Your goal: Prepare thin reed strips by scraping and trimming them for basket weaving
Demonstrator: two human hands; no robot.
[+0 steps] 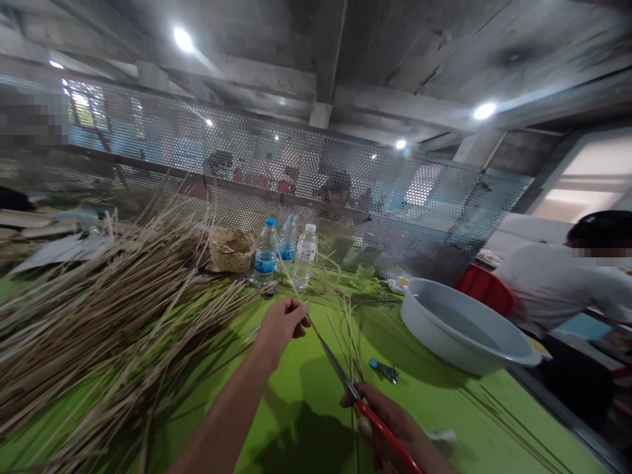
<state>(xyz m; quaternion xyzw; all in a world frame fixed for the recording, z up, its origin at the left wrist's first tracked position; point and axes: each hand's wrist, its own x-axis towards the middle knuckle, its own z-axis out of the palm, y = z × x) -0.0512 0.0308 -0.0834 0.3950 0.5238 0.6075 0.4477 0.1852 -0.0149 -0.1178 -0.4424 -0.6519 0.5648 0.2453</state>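
Observation:
My left hand is closed in a pinch on a thin pale plant-fibre strip, which sticks up towards the bottles. In my right hand, fingers wrapped round it, is a red-handled tool with a long, narrow metal tip. The tip points up and left, close to the strip just below my left fingers; whether they touch I cannot tell. Loose strips lie on the green tabletop between and beyond my hands. A small metal clip with a blue end rests beside my right hand.
A big bundle of dry strips covers the left side. At the back stand a woven basket and three plastic bottles. A pale basin holding water sits right, with a red basin behind. A person in white is at far right.

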